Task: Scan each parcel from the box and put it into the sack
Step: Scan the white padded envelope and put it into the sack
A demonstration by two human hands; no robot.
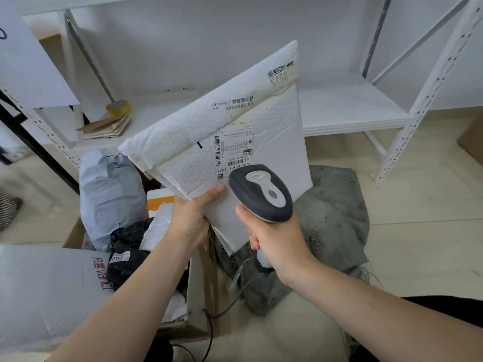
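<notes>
Left hand [190,218] pinched white padded parcel [235,126] by its lower edge, thumb on front, parcel tilted above the box [209,283]. Right hand [274,244] wrapped the scanner [261,192] handle, head near the parcel's label [232,152]. Grey sack [334,210] lay just right of the box. Other parcels [109,194] sat inside the box.

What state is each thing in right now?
White mailer: held up tilted, label side showing.
Left hand: grips the mailer's lower corner.
Scanner: head close to the label.
Right hand: grips the scanner.
Box: open, parcels inside.
Sack: slumped on the floor beside the box.
</notes>
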